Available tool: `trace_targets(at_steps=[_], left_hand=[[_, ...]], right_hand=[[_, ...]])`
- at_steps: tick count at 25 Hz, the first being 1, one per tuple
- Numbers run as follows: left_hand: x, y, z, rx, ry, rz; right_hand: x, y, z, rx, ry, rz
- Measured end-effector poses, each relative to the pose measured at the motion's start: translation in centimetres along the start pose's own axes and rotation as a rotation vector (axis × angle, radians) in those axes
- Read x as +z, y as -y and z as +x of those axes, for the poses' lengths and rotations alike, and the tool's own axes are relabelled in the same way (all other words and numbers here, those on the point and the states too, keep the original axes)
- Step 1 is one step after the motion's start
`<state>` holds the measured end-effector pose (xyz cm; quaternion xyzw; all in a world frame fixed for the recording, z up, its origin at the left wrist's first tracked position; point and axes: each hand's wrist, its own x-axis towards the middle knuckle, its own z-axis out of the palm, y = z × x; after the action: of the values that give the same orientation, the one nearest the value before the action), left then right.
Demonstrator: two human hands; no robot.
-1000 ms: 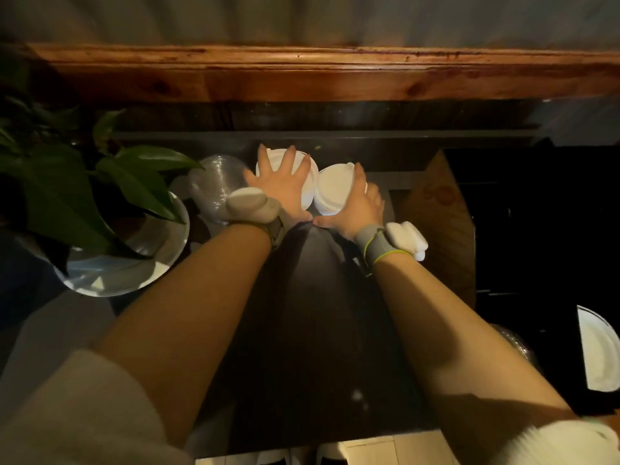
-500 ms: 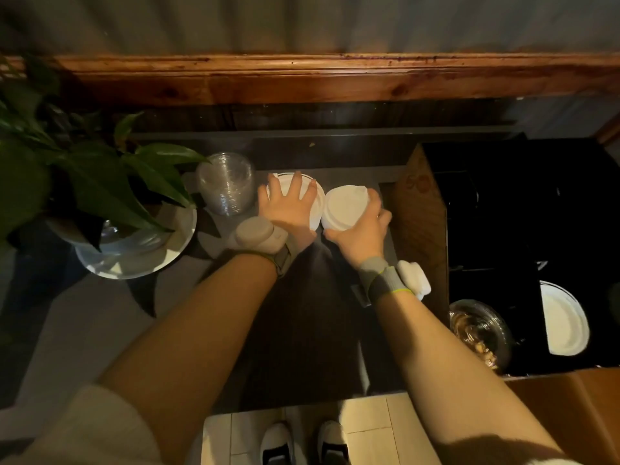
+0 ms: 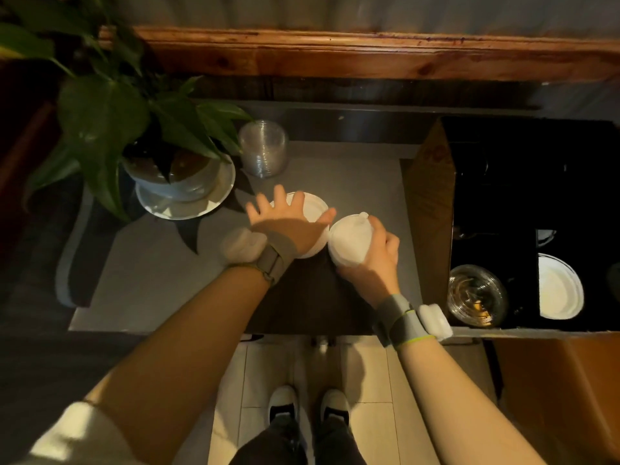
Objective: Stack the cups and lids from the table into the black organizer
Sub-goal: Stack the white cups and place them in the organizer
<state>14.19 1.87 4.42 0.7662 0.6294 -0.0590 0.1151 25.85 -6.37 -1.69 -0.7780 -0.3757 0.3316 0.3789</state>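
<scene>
Mostly white lid stack [image 3: 315, 213] under left hand [image 3: 288, 223]

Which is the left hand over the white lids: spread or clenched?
Spread: the left hand lies flat on the white lid stack, fingers fanned apart.

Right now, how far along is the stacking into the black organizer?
Done: the black organizer holds a clear stack and white lids. In hand: the right hand grips a white lid stack; the left hand lies spread over another white stack. Left: both, plus the clear cups by the plant.
</scene>
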Motion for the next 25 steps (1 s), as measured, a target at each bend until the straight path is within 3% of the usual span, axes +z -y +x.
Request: trace_targets(at_steps=[4,7,11,18,22,25], left_hand=[[-0.9,1.6,0.7,0.031,0.132,-0.308],[-0.6,2.5,0.9,-0.180,0.202,-0.699],[0.5,3.7,1.4,-0.384,0.465,-0.987],[-0.4,3.1,0.9,-0.451,0.483,-1.156],[0.3,3.7,0.0,-0.439,0.476,-1.126],[0.2,4.0,-0.2,-0.403,0.407,-1.092]], right_hand=[[-0.3,-0.4,-0.7,-0.024,0.025,0.002],[-0.9,-0.3,-0.7,-0.038,0.071,-0.038],[-0.8,-0.3,-0.5,-0.019,0.077,-0.079],[-0.8,-0.4,-0.4,-0.037,0.078,-0.109],[-1.3,0.0,-1.3,-0.072,0.058,-0.092],[-2.8,1.2,-2.7,-0.212,-0.044,-0.117]])
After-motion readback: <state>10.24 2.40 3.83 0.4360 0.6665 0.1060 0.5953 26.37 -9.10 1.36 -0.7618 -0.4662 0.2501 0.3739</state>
